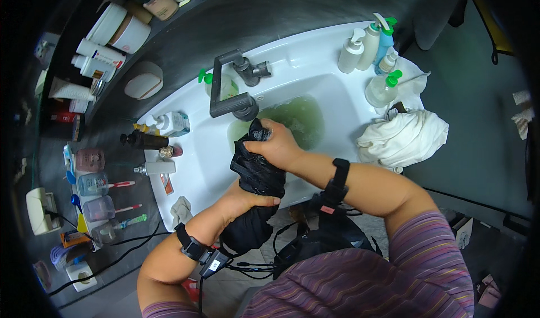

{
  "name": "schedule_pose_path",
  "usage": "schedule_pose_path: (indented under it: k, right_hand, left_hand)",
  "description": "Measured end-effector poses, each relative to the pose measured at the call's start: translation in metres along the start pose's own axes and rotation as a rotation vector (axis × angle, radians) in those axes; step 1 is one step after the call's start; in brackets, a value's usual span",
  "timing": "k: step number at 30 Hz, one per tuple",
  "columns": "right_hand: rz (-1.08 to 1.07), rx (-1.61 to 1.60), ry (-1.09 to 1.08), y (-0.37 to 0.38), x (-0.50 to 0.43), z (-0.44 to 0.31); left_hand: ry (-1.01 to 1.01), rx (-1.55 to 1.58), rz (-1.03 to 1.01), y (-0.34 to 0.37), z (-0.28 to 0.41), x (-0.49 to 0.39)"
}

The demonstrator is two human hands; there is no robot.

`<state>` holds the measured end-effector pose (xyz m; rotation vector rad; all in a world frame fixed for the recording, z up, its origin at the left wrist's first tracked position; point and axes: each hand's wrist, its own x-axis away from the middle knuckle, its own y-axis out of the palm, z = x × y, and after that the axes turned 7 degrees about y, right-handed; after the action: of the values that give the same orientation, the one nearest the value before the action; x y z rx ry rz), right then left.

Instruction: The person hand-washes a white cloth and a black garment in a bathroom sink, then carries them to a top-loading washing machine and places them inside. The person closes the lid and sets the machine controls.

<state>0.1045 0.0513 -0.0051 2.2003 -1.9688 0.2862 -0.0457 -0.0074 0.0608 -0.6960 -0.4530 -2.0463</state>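
Note:
A wet black cloth or garment [257, 170] is bunched lengthwise between my two hands over the front of the white sink [206, 162]. My right hand [278, 145] grips its upper end, just below the dark faucet [244, 107]. Lower down, my left hand [249, 200] is wrapped around its middle, and the loose end hangs past the sink's front edge. Greenish, slightly foamy water [299, 119] lies in the basin behind my right hand.
Pump bottles [350, 54] and a bundled white cloth [403, 138] sit on the sink's right rim. Several bottles [173, 124] and a small grey cloth [181, 210] are on the left rim. Cups with toothbrushes [99, 208] are mounted at the left. Cables [253, 269] hang near my left forearm.

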Motion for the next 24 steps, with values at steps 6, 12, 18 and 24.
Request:
schedule_pose_path:
  k: [6, 12, 18, 24]
  right_hand:
    - [0.183, -0.248, 0.158, 0.022, -0.009, 0.051]
    - [0.283, -0.455, 0.302, 0.036, -0.019, 0.088]
    - [0.511, -0.546, 0.450, 0.044, -0.038, 0.127]
    - [0.530, -0.771, 0.599, 0.042, -0.036, 0.155]
  left_hand:
    - [-0.002, -0.157, 0.102, -0.009, -0.027, -0.025]
    - [-0.100, -0.237, 0.142, -0.023, -0.059, -0.047]
    - [-0.149, -0.485, 0.363, -0.017, -0.060, -0.053]
    - [-0.199, -0.594, 0.412, -0.011, -0.054, -0.055]
